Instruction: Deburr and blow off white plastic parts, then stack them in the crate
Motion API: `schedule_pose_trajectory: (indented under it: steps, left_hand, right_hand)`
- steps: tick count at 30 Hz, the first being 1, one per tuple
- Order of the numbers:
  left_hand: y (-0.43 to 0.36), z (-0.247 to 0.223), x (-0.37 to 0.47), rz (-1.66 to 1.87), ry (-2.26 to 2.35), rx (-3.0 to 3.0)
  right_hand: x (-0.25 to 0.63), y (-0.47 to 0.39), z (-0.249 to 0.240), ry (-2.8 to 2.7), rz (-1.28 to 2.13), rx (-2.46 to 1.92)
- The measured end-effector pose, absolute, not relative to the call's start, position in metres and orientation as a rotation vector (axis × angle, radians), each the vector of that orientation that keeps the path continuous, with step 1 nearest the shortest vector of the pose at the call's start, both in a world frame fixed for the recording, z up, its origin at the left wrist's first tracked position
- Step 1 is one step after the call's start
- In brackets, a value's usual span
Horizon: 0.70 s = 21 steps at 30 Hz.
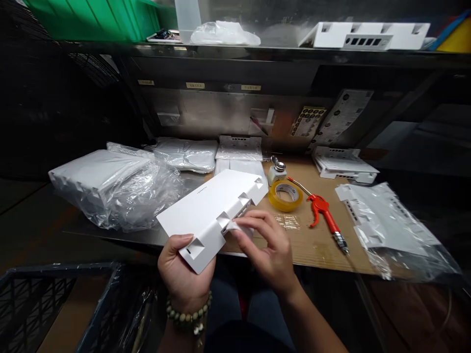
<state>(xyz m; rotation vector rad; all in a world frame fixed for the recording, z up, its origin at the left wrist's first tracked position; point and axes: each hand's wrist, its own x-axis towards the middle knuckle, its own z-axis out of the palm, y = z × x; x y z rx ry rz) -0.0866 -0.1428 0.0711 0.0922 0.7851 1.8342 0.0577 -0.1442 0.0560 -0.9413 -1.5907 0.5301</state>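
My left hand (187, 269), with a beaded bracelet at the wrist, grips the near corner of a white plastic housing (206, 201). The housing is tilted, its notched edge with port openings facing right. My right hand (270, 245) pinches a small white piece, like a wipe or cloth (232, 226), and presses it against that edge near the openings. Behind the housing stand a roll of yellow tape (275, 200) and a small bottle with a metal cap (276, 172). A red air blow gun (324, 211) lies to the right of my right hand.
Bagged white housings lie at left (99, 171) and right (390, 220). More white housings (344, 164) are stacked at the back right. Cardboard (309, 245) covers the bench. Above runs a shelf (279, 51) with a green bin (91, 19). A crate (99, 304) stands lower left.
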Motion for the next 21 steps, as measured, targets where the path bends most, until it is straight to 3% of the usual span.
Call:
schedule_pose_trajectory:
  steps: [15,21]
  left_hand:
    - [-0.146,0.055,-0.075,1.781,0.827,0.161]
    - [-0.142,0.039,-0.11,1.622,0.757,0.363]
  right_hand:
    - [0.055,-0.145,0.041,-1.55,0.277,-1.0]
    - [0.108,-0.131,0.035,-0.925,0.236,-1.096]
